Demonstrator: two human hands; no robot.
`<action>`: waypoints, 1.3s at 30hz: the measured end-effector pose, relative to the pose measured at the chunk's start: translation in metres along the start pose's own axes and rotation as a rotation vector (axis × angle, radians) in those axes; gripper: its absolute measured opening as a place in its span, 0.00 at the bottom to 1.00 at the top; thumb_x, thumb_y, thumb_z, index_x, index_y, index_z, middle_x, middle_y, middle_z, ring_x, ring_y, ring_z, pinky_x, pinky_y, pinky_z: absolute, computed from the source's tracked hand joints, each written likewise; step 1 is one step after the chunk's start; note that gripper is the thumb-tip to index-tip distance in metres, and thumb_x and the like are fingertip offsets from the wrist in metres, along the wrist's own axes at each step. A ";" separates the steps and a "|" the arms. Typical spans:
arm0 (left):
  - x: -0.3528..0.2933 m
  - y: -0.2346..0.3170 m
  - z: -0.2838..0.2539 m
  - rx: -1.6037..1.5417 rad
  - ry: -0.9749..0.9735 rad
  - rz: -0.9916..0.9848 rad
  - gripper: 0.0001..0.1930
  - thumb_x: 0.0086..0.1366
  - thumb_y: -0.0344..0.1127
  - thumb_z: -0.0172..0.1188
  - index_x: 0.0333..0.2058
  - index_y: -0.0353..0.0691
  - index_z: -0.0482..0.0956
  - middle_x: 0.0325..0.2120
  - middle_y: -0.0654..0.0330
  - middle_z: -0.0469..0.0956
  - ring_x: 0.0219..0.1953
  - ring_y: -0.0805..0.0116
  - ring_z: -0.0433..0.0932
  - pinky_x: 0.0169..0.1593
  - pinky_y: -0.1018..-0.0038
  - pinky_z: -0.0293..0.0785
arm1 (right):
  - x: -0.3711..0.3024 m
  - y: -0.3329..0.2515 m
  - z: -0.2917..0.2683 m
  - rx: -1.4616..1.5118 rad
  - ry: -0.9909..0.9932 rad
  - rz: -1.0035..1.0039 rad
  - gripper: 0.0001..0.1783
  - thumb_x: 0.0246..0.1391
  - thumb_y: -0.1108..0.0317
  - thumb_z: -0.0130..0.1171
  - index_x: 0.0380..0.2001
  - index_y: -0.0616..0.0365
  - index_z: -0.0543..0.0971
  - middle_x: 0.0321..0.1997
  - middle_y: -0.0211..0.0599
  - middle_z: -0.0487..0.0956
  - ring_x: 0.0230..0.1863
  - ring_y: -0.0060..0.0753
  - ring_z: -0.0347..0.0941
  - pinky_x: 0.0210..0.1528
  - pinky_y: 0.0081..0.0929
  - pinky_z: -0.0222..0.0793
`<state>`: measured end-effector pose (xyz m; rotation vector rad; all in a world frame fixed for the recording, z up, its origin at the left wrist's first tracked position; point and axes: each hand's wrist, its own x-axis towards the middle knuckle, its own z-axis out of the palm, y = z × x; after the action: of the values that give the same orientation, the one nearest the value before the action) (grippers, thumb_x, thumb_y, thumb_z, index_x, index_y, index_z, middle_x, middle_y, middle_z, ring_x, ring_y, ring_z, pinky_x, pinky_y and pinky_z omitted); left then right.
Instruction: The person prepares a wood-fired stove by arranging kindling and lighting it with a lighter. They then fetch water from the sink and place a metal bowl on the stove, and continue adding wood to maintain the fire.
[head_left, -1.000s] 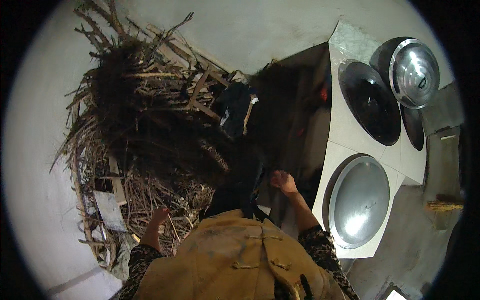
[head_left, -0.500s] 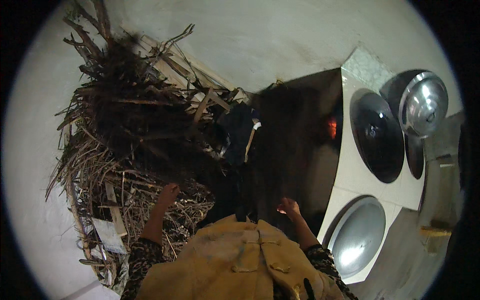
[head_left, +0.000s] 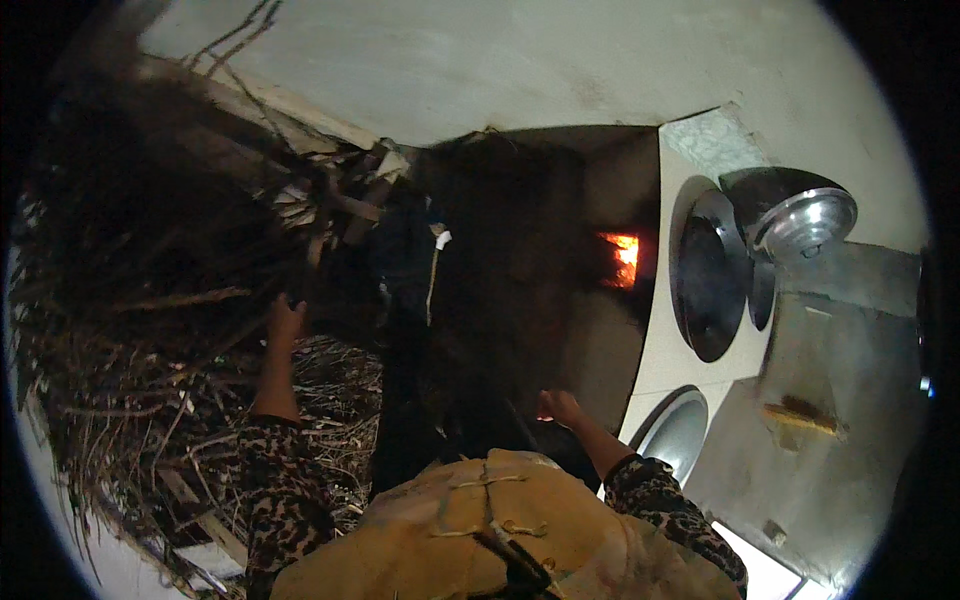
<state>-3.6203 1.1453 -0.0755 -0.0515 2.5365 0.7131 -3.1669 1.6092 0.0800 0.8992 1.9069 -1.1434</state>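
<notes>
Farther over the sticks (head_left: pixel 335 385) my left hand (head_left: pixel 285 318) had moved, partly curled; my right hand (head_left: pixel 560 407) hung half-curled; I couldn't tell whether either held anything.

A: Where is the bare left hand (head_left: pixel 287 318) going?
B: It is reaching farther forward than before, over the dark, tangled pile of brown branches (head_left: pixel 150 405).
A: And the squarish orange fire opening (head_left: pixel 624 260)?
B: It is showing bright flames instead of the earlier red glow. The leopard-patterned right sleeve (head_left: pixel 660 490) is now hiding more of the round silver-grey metal lid (head_left: pixel 675 432).
</notes>
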 end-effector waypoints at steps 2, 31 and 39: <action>0.030 0.006 0.007 0.010 -0.043 -0.071 0.35 0.57 0.45 0.67 0.58 0.32 0.64 0.57 0.42 0.67 0.58 0.43 0.68 0.58 0.56 0.67 | -0.003 -0.006 -0.003 -0.051 0.035 0.071 0.25 0.66 0.53 0.43 0.27 0.60 0.80 0.22 0.42 0.80 0.26 0.43 0.78 0.35 0.38 0.73; 0.130 -0.057 0.104 0.097 0.026 -0.507 0.32 0.56 0.52 0.68 0.51 0.31 0.74 0.35 0.54 0.79 0.30 0.66 0.76 0.34 0.68 0.73 | 0.415 0.042 -0.236 -1.568 0.285 0.173 0.32 0.59 0.60 0.46 0.64 0.65 0.61 0.69 0.51 0.57 0.68 0.48 0.54 0.66 0.47 0.53; 0.132 -0.053 0.089 0.215 -0.037 -0.597 0.42 0.56 0.59 0.66 0.58 0.30 0.68 0.51 0.49 0.75 0.48 0.61 0.75 0.48 0.67 0.73 | 0.445 0.081 -0.273 -1.270 0.486 0.190 0.33 0.59 0.59 0.46 0.64 0.67 0.60 0.67 0.51 0.59 0.67 0.52 0.53 0.69 0.47 0.47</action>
<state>-3.6865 1.1570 -0.2294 -0.6790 2.3565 0.2023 -3.3797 1.9740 -0.2373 0.5730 2.2814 0.5188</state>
